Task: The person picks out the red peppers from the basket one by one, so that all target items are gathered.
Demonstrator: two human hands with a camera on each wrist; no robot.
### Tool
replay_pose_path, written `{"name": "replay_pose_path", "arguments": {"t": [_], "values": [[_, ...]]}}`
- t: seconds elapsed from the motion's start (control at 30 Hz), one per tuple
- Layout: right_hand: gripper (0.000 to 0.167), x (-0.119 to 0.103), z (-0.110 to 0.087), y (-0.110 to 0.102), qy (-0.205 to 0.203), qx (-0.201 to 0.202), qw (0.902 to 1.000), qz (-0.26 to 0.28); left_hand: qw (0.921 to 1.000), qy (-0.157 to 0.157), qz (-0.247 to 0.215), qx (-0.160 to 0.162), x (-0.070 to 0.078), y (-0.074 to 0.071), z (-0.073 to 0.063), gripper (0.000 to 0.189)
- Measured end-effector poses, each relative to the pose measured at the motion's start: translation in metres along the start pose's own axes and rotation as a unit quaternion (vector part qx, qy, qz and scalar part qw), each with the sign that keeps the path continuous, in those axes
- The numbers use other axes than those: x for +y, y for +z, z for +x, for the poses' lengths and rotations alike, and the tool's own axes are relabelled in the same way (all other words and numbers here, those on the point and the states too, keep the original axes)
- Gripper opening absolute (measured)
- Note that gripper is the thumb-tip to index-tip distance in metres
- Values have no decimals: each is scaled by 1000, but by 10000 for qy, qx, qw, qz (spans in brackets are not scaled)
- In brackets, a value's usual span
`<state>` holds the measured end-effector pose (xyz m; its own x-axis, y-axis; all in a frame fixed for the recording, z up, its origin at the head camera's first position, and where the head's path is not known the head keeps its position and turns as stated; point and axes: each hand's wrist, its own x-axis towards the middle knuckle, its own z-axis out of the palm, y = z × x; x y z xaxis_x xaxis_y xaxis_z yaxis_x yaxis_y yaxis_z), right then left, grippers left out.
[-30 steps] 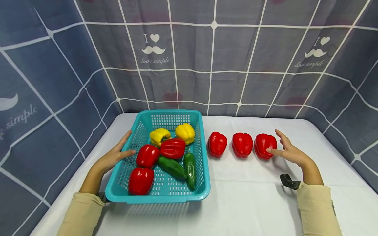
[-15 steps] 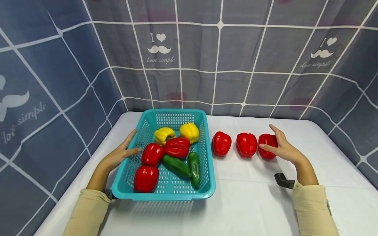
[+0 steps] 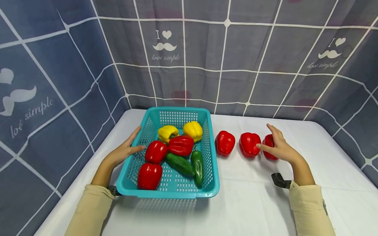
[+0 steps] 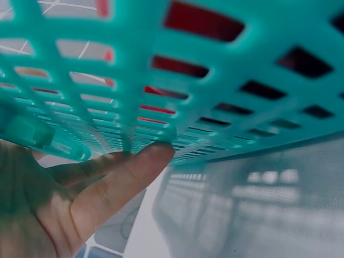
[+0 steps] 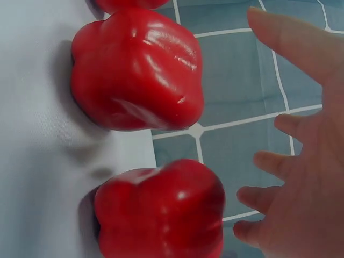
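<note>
A teal perforated basket [image 3: 177, 194] holds yellow bell peppers [image 3: 193, 131], several red bell peppers [image 3: 150, 176] and green cucumber-like vegetables [image 3: 180, 165]. My left hand [image 3: 124, 153] is at its left side, fingers extended along the rim. In the left wrist view the thumb [image 4: 115, 191] lies against or close to the slotted wall; contact is unclear. My right hand [image 3: 282, 149] hovers over the rightmost of three red bell peppers outside the basket, partly hiding that pepper [image 3: 268, 144]. Its fingers are spread and hold nothing. The thumb reaches toward the middle pepper [image 3: 249, 145].
The left loose pepper [image 3: 225, 143] stands close to the basket's right wall. A white cloth [image 3: 245, 203] covers the table. Grey checked curtains [image 3: 200, 55] hang behind and on both sides.
My right hand has shifted left, from beside the rightmost pepper to over it. The view has swung slightly left. The left hand stays by the basket, and the vegetables keep their places.
</note>
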<state>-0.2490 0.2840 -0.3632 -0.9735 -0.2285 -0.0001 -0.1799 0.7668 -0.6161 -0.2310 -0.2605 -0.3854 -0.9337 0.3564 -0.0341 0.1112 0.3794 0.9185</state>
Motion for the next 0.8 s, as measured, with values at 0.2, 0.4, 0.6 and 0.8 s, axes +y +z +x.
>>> {"name": "replay_pose_path", "arguments": {"t": [0.2, 0.4, 0.6, 0.8], "values": [[98, -7, 3, 5, -128, -68, 9999, 67, 10000, 39, -27, -13, 2, -2, -1, 86], [97, -31, 9, 15, -244, -85, 9996, 88, 10000, 71, -11, 32, 4, -2, -1, 85], [98, -66, 19, 32, -583, -359, 9976, 46, 9999, 94, -77, 38, 4, 1, 1, 84], [95, -96, 30, 49, -1268, -468, 9908, -106, 9998, 65, -146, 87, 2, 2, 0, 84]]}}
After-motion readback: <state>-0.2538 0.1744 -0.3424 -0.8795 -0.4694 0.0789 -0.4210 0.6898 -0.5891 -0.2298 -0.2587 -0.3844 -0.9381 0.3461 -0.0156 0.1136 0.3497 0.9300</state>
